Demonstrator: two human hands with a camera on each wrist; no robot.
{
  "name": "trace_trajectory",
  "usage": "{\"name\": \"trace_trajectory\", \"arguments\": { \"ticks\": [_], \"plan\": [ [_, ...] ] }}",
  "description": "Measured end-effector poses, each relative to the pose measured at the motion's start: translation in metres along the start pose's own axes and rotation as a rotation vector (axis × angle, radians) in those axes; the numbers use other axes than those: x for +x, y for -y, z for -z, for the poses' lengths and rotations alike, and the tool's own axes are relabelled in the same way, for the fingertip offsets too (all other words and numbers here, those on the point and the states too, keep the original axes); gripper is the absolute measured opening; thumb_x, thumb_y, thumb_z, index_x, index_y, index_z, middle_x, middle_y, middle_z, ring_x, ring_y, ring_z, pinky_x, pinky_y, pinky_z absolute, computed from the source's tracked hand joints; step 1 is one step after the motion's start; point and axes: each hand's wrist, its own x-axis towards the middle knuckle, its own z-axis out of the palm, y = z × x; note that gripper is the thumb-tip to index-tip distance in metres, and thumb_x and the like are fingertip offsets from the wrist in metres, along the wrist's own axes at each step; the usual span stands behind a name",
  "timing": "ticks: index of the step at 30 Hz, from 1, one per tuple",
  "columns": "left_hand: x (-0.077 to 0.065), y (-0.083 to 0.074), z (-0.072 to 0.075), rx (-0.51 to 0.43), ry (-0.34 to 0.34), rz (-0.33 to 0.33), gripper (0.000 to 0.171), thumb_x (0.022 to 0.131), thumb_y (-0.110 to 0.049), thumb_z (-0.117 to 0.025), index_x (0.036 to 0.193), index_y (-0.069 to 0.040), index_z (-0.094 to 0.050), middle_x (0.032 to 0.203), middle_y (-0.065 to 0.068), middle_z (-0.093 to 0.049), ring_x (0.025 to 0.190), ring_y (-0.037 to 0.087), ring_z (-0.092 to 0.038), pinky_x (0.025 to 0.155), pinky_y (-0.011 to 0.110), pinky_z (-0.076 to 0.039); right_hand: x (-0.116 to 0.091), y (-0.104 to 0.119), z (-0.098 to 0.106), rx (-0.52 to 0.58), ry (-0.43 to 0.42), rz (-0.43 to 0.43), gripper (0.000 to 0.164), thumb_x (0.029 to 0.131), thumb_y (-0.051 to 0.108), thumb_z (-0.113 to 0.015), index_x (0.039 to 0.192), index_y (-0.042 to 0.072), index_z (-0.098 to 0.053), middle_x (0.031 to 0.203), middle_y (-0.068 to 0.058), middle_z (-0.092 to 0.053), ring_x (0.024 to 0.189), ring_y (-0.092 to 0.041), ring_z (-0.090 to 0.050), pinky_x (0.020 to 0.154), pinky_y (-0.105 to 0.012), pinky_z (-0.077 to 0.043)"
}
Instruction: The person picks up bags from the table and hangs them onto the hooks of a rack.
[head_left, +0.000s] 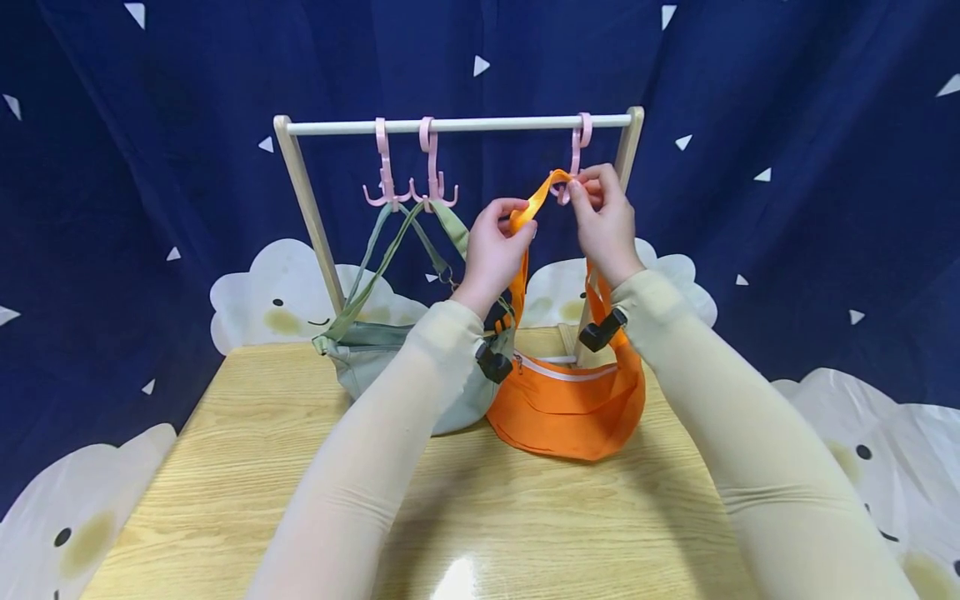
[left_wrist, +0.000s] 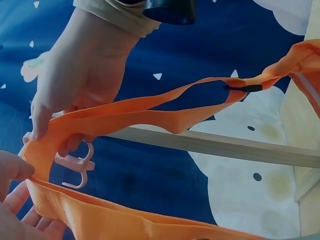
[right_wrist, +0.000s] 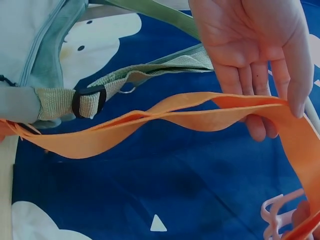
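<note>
An orange waist bag (head_left: 558,417) with a white zipper hangs low over the table, its strap (head_left: 542,197) raised in a loop. My left hand (head_left: 497,250) pinches the left part of that loop between thumb and fingers. My right hand (head_left: 606,221) pinches the loop's top, right at the pink hook (head_left: 577,150) on the rail's right end. In the left wrist view the doubled orange strap (left_wrist: 115,120) runs from the right hand (left_wrist: 87,65), with the hook's prongs (left_wrist: 80,165) just behind. The hook is partly hidden by the fingers.
A pale green bag (head_left: 371,367) hangs left of the orange one, its straps on two pink hooks (head_left: 386,167). The white rail (head_left: 495,124) spans a wooden frame (head_left: 307,208) on the wooden table (head_left: 285,417). A dark blue curtain (head_left: 187,100) stands behind.
</note>
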Motion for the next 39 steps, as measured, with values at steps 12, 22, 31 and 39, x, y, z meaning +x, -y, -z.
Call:
{"name": "trace_trajectory", "arguments": {
  "ticks": [12,22,31,39],
  "plan": [
    [0.0,0.002,-0.002,0.034,0.011,0.026,0.029,0.098,-0.012,-0.071,0.126,-0.007,-0.066,0.13,0.013,-0.061,0.112,0.025,-0.067,0.094,0.028,-0.059,0.0,-0.005,-0.002,0.012,-0.016,-0.019,0.027,0.108,0.035,-0.053,0.122,0.012,-0.054,0.117,-0.01,-0.066,0.107,-0.016,-0.061,0.099,-0.025,-0.05],
    [0.0,0.004,-0.004,0.046,0.033,0.044,0.029,0.098,-0.012,-0.071,0.126,-0.007,-0.066,0.13,0.012,-0.061,0.11,0.024,-0.067,0.091,0.026,-0.059,0.003,-0.011,0.0,0.008,-0.033,-0.034,0.025,0.107,0.034,-0.055,0.118,0.011,-0.055,0.114,-0.009,-0.068,0.1,-0.011,-0.059,0.092,-0.022,-0.048],
    [0.0,0.006,-0.003,0.037,0.032,0.037,0.027,0.098,-0.012,-0.071,0.124,-0.006,-0.068,0.129,0.012,-0.063,0.108,0.025,-0.067,0.092,0.028,-0.059,0.007,-0.019,0.004,0.027,-0.034,-0.109,0.021,0.108,0.032,-0.054,0.114,0.012,-0.057,0.107,0.006,-0.054,0.101,-0.022,-0.065,0.078,-0.02,-0.05],
    [-0.002,0.01,-0.003,0.044,0.038,0.044,0.027,0.098,-0.013,-0.071,0.125,-0.006,-0.067,0.128,0.012,-0.065,0.107,0.025,-0.065,0.093,0.03,-0.059,0.005,-0.023,0.003,0.046,-0.02,-0.132,0.02,0.108,0.031,-0.055,0.114,0.012,-0.057,0.101,0.009,-0.053,0.103,-0.028,-0.067,0.077,-0.019,-0.051]
  ]
}}
